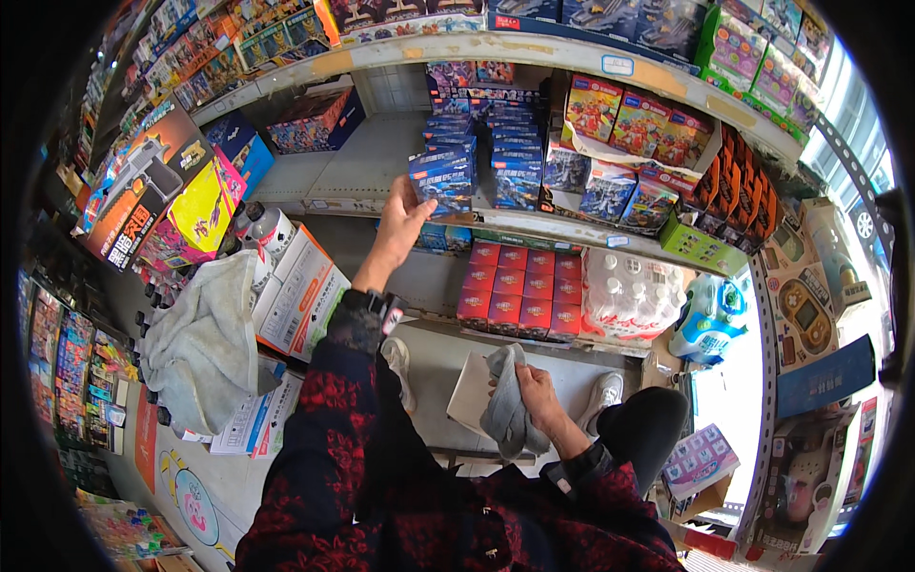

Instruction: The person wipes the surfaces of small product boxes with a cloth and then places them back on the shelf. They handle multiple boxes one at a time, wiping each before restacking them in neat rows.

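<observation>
My left hand (397,230) grips a small blue toy box (442,187) by its lower left side, thumb across the front. The box is at the front of a row of similar boxes on the middle shelf, slightly tilted. Beside it stands a second row of blue boxes (516,175). In my right hand (537,392) is a bunched grey cloth (506,411), held low in front of me. A white box (465,392) lies partly behind the cloth.
Red boxes (504,289) and shrink-wrapped bottles (629,289) occupy the lower shelf. At left, a grey towel (207,329) drapes over bottles and cartons (304,293). A toy-gun box (146,189) rises above them. The middle shelf's front edge (557,222) crosses before me.
</observation>
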A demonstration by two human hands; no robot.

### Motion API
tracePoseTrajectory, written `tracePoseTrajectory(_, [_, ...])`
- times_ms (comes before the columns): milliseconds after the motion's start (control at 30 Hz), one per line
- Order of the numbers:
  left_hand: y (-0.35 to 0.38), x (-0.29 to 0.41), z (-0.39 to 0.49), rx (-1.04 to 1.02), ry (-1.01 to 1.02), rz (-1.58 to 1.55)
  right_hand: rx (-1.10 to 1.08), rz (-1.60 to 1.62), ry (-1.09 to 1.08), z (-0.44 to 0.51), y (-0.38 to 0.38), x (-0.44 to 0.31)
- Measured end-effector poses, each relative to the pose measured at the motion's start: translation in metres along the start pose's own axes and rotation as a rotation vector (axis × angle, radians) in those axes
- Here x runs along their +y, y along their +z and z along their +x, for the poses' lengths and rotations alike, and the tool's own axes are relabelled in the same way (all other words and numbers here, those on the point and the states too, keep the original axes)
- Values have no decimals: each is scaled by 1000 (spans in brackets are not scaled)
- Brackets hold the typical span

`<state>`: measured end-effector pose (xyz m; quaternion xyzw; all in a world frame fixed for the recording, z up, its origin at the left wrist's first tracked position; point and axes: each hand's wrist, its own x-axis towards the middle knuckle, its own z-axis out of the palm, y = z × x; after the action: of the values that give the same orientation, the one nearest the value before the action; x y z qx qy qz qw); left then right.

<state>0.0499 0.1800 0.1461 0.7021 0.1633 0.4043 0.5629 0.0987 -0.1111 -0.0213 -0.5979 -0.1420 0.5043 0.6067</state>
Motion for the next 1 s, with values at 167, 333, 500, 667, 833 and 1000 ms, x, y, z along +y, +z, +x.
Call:
tracePoseTrajectory(167, [-11, -26, 41, -11, -114, 169, 14, 57, 12, -3, 4, -7])
tracePoseTrajectory(333, [1, -50, 60, -35, -114, 237, 214, -269, -45, -12, -7, -39])
tracePoseTrajectory(500, [16, -51, 35, 365, 266, 765, 316, 5, -123, -20, -55, -77])
tracePoseTrajectory(667, [68, -78, -95, 233, 333, 420, 458, 44, -455, -20, -79, -83])
tracePoseTrajectory(833, [126, -149, -231, -515, -84, 441, 520, -191, -231, -18, -97, -75])
tracePoseTrajectory(1000, [133, -194, -286, -977, 192, 806, 473, 24, -197, -16, -97, -72])
